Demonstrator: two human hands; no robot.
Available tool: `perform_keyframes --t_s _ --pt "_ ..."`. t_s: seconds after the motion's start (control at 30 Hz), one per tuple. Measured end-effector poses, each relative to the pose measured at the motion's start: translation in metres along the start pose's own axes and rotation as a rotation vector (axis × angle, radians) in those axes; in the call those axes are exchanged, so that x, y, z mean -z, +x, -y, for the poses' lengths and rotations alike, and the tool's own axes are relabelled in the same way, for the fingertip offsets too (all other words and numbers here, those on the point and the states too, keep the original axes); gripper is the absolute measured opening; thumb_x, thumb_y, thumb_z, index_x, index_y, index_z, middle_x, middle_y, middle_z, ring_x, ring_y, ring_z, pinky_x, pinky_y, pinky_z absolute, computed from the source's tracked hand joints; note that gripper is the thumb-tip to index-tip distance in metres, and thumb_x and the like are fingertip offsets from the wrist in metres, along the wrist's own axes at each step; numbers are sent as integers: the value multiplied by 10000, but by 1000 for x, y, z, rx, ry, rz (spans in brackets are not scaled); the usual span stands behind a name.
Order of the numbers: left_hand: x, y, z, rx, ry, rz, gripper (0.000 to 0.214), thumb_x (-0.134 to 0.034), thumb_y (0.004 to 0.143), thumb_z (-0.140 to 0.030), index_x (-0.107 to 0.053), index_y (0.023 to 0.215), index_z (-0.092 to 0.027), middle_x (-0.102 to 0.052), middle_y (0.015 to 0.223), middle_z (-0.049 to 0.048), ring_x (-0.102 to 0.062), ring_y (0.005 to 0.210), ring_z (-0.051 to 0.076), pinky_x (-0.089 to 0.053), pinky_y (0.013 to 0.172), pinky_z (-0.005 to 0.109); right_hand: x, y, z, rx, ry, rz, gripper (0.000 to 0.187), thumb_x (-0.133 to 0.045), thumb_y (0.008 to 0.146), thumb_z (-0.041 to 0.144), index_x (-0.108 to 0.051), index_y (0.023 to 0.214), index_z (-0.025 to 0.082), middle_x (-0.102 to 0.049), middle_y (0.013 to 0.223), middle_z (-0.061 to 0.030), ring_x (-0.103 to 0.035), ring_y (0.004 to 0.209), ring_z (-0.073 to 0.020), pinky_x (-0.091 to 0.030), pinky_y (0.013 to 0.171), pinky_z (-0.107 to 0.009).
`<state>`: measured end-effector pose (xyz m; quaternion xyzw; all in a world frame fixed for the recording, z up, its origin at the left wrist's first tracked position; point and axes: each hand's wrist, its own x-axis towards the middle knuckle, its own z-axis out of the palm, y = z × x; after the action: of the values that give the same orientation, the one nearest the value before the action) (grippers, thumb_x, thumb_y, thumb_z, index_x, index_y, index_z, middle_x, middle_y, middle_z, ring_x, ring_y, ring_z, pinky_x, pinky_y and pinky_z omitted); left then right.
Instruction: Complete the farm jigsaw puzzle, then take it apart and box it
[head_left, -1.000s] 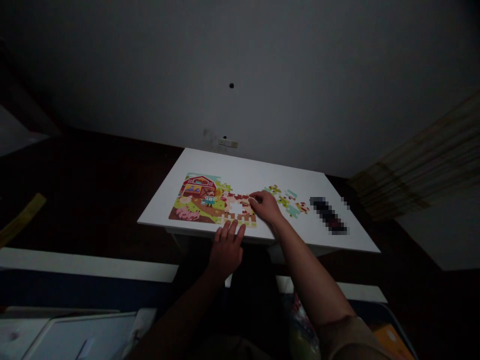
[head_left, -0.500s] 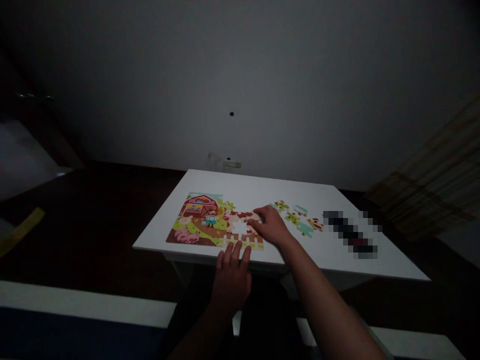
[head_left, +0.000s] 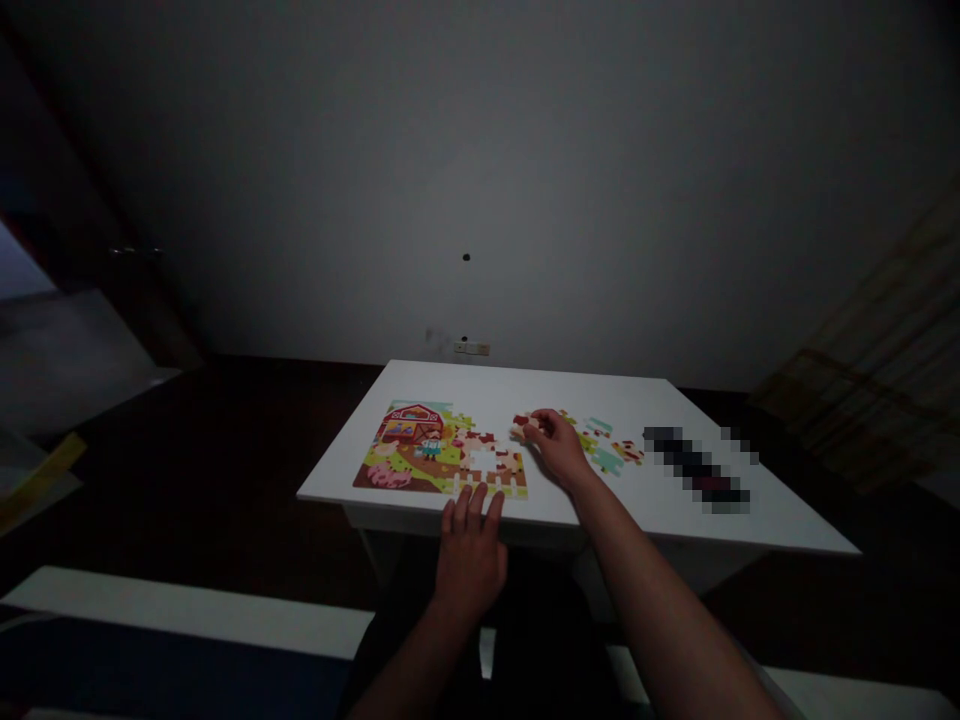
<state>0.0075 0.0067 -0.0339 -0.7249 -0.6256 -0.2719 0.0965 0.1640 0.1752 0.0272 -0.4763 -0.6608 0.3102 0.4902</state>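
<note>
A partly joined farm jigsaw puzzle point(head_left: 405, 450) lies on the left part of the white table point(head_left: 480, 385). It shows a red barn, a figure, pigs and a cow, with a white gap in the cow's body. My right hand point(head_left: 559, 450) pinches a brown-and-cream puzzle piece point(head_left: 525, 426) just right of the joined part. Flat at the table's front edge, my left hand point(head_left: 472, 545) rests its spread fingertips on the puzzle's lower fence strip. Several loose puzzle pieces point(head_left: 607, 455) lie to the right of my right hand, which partly covers them.
A pixelated dark object point(head_left: 697, 470) lies on the table's right side. Behind the table rises a grey wall with a socket point(head_left: 472, 348). A striped curtain point(head_left: 862, 400) hangs at the right, and a white bench edge point(head_left: 187, 600) runs along the lower left.
My right hand has moved away from the cow area, up and to the right, and now carries a puzzle piece clear of the joined part. My left hand stays at the lower edge.
</note>
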Motion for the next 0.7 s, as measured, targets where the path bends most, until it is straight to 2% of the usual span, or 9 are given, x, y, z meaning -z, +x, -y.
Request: perform_keyframes --t_s 0.1,0.23,0.43,0.57,0.7 --pt "0 0 -2 -1 0 1 578 -560 843 -251 -493 1417 -245 -439 1502 96 -364 1397 326 -323 1140 584 2 0 0 -47 107 -30 156 -588 808 358 -553 926 262 -704 980 -71 -685 916 -240 -561 829 -399" --pt "3 0 -4 3 19 -13 582 -559 834 -206 -493 1412 -233 -427 1509 91 -347 1408 316 -305 1158 568 1 1 -3 -88 131 -8 175 -633 765 376 -526 852 268 -699 870 -58 -692 878 -263 -567 813 -425" --pt "6 0 -7 13 15 -39 548 -563 849 -211 -517 1394 -238 -445 1494 89 -374 1388 322 -313 1152 559 0 -1 1 -82 175 -2 316 -636 774 368 -565 1070 284 -708 883 -58 -702 867 -271 -576 840 -447" --pt "7 1 -7 20 4 -35 561 -570 840 -220 -520 1398 -251 -448 1493 80 -378 1385 331 -315 1149 564 1 -1 2 -80 151 10 324 -638 774 376 -619 1082 281 -706 969 -71 -700 879 -268 -585 843 -447" --pt "8 0 -5 9 21 -1 570 -567 849 -235 -501 1416 -243 -417 1516 76 -347 1406 328 -306 1164 543 0 0 3 -95 135 22 339 -638 770 388 -627 1084 262 -705 955 -68 -699 832 -251 -594 813 -442"
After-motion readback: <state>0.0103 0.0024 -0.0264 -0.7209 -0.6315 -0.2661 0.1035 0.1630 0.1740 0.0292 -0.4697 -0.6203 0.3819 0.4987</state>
